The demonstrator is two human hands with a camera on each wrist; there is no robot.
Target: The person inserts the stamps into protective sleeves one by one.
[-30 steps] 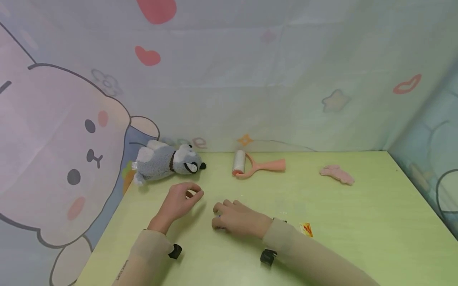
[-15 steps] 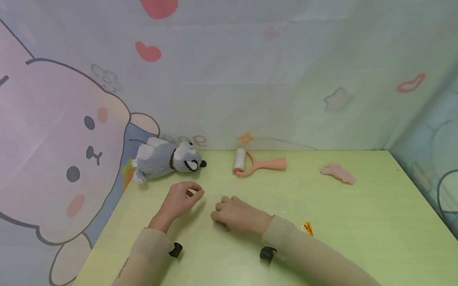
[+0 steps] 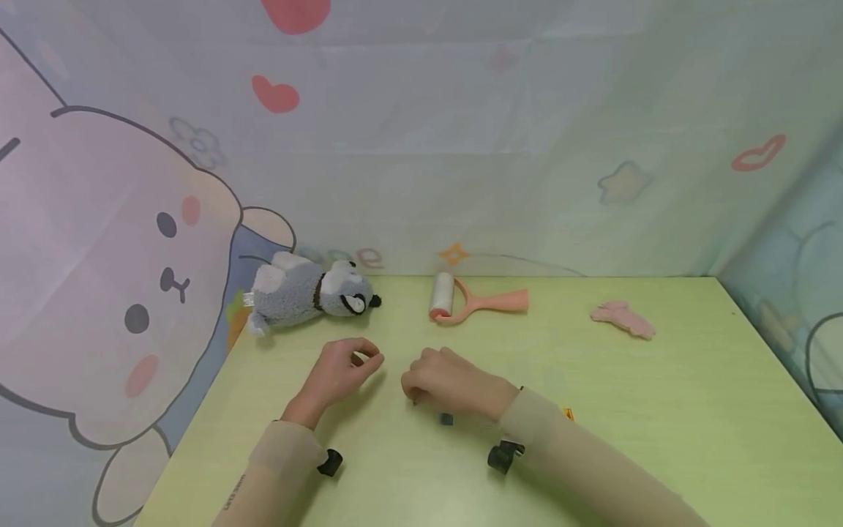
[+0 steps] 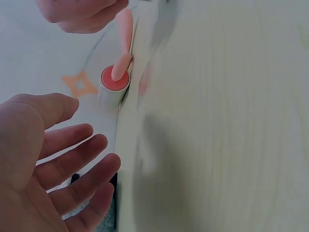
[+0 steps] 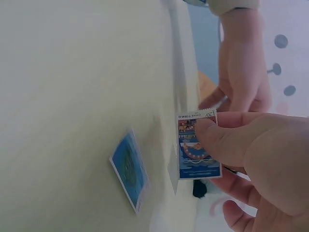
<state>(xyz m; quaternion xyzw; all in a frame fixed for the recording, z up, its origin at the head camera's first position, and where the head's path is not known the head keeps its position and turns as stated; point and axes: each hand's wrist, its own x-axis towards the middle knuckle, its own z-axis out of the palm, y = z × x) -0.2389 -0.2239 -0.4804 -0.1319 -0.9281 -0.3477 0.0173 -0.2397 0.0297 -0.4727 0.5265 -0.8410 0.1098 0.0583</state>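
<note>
My right hand [image 3: 454,384] pinches a postage stamp [image 5: 195,169] between thumb and fingers, its printed blue and red scene showing in the right wrist view. A second, blue stamp [image 5: 129,169] lies on the table near that hand; from the head it is a small dark square [image 3: 446,419]. My left hand [image 3: 344,369] hovers over the table to the left, holding nothing. In the left wrist view its fingers [image 4: 82,179] are spread and loosely bent. A pale thin edge [image 5: 173,169] shows beside the held stamp; what it belongs to I cannot tell.
A grey plush dog [image 3: 296,293] lies at the back left. Beside it is a roller [image 3: 441,296] with an orange handle. A pink fuzzy piece [image 3: 624,319] lies on the right. A yellow-red stamp [image 3: 568,415] sits partly behind my right sleeve. A faint clear piece [image 3: 555,378] lies nearby.
My right hand has moved slightly right and back, its fingers now drawn together. The dark stamp has come into view below it. My left hand has shifted slightly to the right.
</note>
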